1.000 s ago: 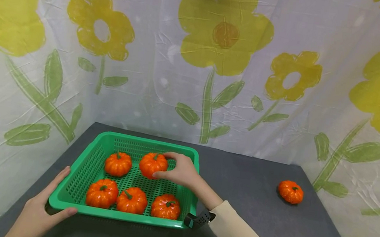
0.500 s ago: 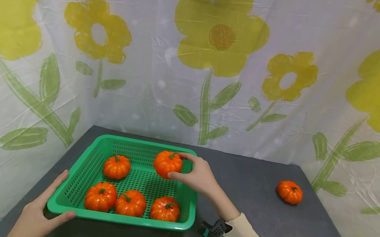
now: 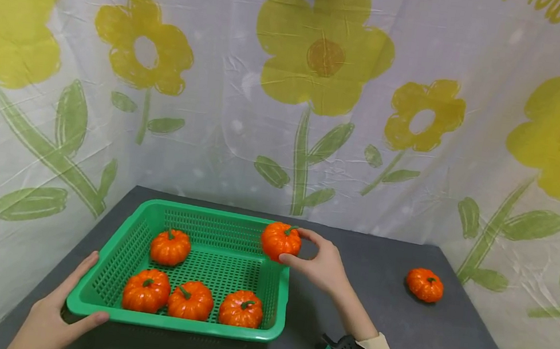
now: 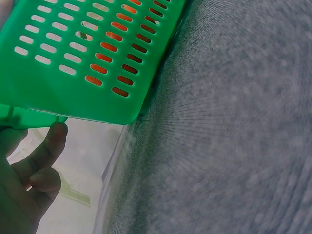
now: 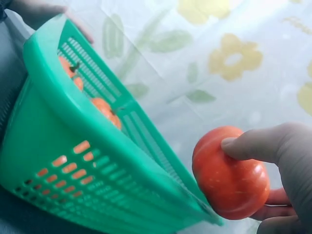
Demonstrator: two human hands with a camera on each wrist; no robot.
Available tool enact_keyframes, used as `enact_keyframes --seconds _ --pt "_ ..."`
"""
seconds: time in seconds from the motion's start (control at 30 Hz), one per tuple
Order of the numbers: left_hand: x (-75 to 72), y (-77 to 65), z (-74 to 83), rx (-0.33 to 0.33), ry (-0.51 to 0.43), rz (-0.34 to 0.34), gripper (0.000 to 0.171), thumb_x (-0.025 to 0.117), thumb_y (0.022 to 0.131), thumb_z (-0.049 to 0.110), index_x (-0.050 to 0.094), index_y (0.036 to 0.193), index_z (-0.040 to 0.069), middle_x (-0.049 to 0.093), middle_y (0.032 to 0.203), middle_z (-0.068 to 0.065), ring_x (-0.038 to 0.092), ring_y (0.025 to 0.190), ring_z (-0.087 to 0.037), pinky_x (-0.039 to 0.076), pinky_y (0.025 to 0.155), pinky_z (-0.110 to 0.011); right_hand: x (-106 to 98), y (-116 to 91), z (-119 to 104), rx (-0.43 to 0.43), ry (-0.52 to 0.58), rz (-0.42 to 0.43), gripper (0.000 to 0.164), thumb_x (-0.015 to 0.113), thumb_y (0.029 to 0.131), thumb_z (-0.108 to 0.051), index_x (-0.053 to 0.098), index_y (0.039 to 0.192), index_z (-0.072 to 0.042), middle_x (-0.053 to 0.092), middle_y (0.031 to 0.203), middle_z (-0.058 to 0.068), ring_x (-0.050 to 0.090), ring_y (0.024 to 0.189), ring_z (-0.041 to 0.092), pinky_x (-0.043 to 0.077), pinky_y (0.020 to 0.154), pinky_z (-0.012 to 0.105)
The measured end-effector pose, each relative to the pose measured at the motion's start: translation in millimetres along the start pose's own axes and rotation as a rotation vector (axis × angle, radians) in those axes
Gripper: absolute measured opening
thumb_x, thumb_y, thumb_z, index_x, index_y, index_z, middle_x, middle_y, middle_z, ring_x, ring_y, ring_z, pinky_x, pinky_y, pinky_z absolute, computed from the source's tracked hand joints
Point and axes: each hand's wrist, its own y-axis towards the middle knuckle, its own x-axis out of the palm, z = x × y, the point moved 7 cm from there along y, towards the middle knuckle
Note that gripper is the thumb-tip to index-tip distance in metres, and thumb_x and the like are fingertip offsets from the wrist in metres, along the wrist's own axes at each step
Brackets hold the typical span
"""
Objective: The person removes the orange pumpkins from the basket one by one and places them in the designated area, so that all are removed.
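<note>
My right hand (image 3: 321,261) pinches a small orange pumpkin (image 3: 280,241) between thumb and fingers, at the right rim of the green plastic basket (image 3: 175,324). The right wrist view shows this pumpkin (image 5: 229,178) raised past the basket's rim, the thumb on its near side. My left hand (image 3: 51,309) grips the basket's near left corner, thumb over the front rim. In the left wrist view, curled fingers (image 4: 46,146) lie under the rim. Inside the basket, one pumpkin (image 3: 170,246) sits at the back left; several more, including a pumpkin (image 3: 146,290), line the front.
Another pumpkin (image 3: 425,285) lies on the dark grey tabletop (image 3: 373,312) at the right. A white cloth (image 3: 222,133) printed with yellow flowers hangs behind and along both sides of the table.
My right hand has lifted the pumpkin from the basket's back middle and carried it right, to the right rim. The left hand stays on the corner. The head view has shifted slightly.
</note>
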Motion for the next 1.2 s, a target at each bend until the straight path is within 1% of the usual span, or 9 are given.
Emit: enact_keyframes --seconds 0.07,0.17,0.37,0.6,0.67,0.7,1.03,1.13,1.2 --pt "0.1 0.5 0.0 0.0 -0.006 -0.002 0.107 0.081 0.095 0.038 0.008 0.172 0.036 0.003 0.143 0.055 0.045 0.133 -0.064 0.046 0.088 -0.081 -6.4 -2.3 5.2 0.017 0.004 0.016 0.07 0.089 0.085 -0.035 0.065 0.146 -0.011 0.065 0.145 0.013 0.067 0.063 0.022 0.057 0.065 0.034" --pt "0.9 1.0 -0.6 -0.011 -0.012 -0.015 0.106 0.08 0.096 0.038 0.007 0.172 0.036 0.002 0.142 0.056 0.045 0.134 -0.064 0.046 0.088 -0.08 -15.8 -6.6 14.8 0.053 0.011 0.039 0.072 0.09 0.085 -0.035 0.063 0.147 -0.011 0.063 0.148 0.015 0.064 0.056 0.022 0.056 0.063 0.033" --pt "6.6 -1.3 -1.8 -0.041 -0.016 -0.049 0.105 0.078 0.097 0.041 0.005 0.172 0.037 0.0 0.137 0.058 0.043 0.135 -0.063 0.046 0.09 -0.08 -37.6 -19.7 39.0 0.121 -0.014 0.089 0.072 0.089 0.086 -0.034 0.062 0.148 -0.009 0.062 0.148 0.017 0.057 0.052 0.018 0.052 0.059 0.03" --pt "2.1 -1.4 1.7 0.002 0.001 0.015 0.107 0.083 0.094 0.036 0.011 0.172 0.037 0.003 0.147 0.055 0.047 0.13 -0.057 0.051 0.091 -0.067 -57.9 -28.8 65.3 0.149 -0.097 0.164 0.075 0.088 0.087 -0.037 0.06 0.15 -0.009 0.063 0.146 0.018 0.053 0.05 0.018 0.049 0.056 0.03" --pt "0.0 -0.8 1.8 0.006 0.007 0.022 0.107 0.083 0.094 0.035 0.011 0.172 0.037 0.003 0.148 0.054 0.047 0.129 -0.056 0.051 0.091 -0.066 -62.7 -31.6 69.9 0.154 -0.106 0.186 0.075 0.089 0.087 -0.038 0.06 0.15 -0.009 0.065 0.144 0.018 0.051 0.049 0.016 0.047 0.055 0.029" --pt "-0.7 -0.3 2.5 0.005 0.004 0.02 0.107 0.083 0.094 0.035 0.01 0.172 0.037 0.002 0.148 0.054 0.047 0.13 -0.057 0.048 0.09 -0.072 -65.0 -33.4 72.1 0.159 -0.113 0.195 0.075 0.089 0.087 -0.039 0.06 0.15 -0.01 0.067 0.14 0.018 0.051 0.049 0.015 0.047 0.055 0.029" --pt "-1.3 1.3 1.2 -0.019 -0.009 -0.012 0.107 0.081 0.095 0.037 0.007 0.172 0.037 0.0 0.143 0.056 0.044 0.134 -0.063 0.046 0.089 -0.077 -89.2 -41.8 94.9 0.176 -0.184 0.292 0.077 0.087 0.088 -0.042 0.058 0.15 -0.007 0.062 0.147 0.019 0.055 0.058 0.017 0.05 0.07 0.034" --pt "-0.6 1.4 0.7 -0.019 -0.007 -0.017 0.107 0.08 0.096 0.038 0.006 0.172 0.036 0.0 0.141 0.057 0.044 0.134 -0.063 0.046 0.088 -0.078 -95.0 -44.3 104.6 0.189 -0.211 0.334 0.077 0.086 0.088 -0.043 0.058 0.15 -0.006 0.061 0.149 0.018 0.06 0.069 0.026 0.052 0.081 0.04" --pt "0.0 1.2 -0.1 -0.022 -0.005 -0.024 0.107 0.08 0.096 0.038 0.005 0.172 0.037 -0.001 0.139 0.057 0.044 0.133 -0.063 0.046 0.088 -0.079 -98.6 -46.3 111.9 0.204 -0.21 0.349 0.079 0.086 0.089 -0.044 0.057 0.151 -0.005 0.059 0.151 0.019 0.067 0.089 0.035 0.053 0.092 0.048"
